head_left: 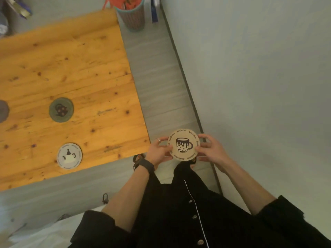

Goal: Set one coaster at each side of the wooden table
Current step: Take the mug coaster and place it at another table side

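I hold a round beige coaster (183,145) with a mug drawing between both hands, off the table's right corner, above the floor. My left hand (158,152) grips its left rim and my right hand (212,151) its right rim. On the wooden table (75,65) lie a green coaster (61,109) with a kettle drawing and a white coaster (69,156) with a teapot drawing near the front edge. A dark round coaster (3,111) is cut off at the left edge of the view.
A striped cylindrical bin (133,15) with orange contents stands on the grey floor past the table's far right corner. A pale wall (259,68) runs close along the right. White fabric (44,231) lies at the lower left.
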`<state>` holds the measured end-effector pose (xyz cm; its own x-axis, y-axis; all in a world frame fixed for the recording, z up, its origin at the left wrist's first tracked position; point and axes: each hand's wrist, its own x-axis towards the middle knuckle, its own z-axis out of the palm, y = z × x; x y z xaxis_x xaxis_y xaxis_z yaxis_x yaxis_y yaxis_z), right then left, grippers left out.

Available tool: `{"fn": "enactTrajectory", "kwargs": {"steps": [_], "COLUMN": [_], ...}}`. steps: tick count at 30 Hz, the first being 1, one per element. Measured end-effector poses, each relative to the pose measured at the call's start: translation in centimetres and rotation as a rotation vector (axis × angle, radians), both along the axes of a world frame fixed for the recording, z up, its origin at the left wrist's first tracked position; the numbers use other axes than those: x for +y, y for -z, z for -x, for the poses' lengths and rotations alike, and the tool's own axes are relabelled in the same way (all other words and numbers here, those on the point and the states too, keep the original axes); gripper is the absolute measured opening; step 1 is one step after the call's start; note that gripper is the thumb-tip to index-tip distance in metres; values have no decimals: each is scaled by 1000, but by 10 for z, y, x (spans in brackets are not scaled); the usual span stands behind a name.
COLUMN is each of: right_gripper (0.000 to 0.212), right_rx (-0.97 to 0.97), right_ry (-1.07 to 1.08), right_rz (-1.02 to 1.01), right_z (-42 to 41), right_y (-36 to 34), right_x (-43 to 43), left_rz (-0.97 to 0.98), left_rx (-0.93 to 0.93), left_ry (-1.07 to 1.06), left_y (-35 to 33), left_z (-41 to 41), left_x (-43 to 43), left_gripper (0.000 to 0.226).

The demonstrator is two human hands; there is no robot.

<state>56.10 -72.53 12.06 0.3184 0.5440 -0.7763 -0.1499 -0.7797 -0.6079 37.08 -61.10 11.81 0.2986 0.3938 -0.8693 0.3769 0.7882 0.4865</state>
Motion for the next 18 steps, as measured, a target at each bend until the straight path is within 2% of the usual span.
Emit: {"fn": "enactTrajectory", "kwargs": {"steps": [7, 13, 18], "right_gripper": [43, 45, 40], "right_rx": [26, 1, -107], "right_ry": [-32, -254, -515], "right_rz": [9, 38, 32], "right_z": [-33, -39, -37], "right_y": [3, 5, 5], "right_x": [43, 144, 252], "left_rz": [-9, 18, 80], "left_rx": [5, 24, 31], "left_ry": [-113, -324, -561], "left_y": [1, 18, 19], "left_z": [-32, -25, -22], "left_x": [32, 80, 140], "left_gripper": [35, 27, 27]}}
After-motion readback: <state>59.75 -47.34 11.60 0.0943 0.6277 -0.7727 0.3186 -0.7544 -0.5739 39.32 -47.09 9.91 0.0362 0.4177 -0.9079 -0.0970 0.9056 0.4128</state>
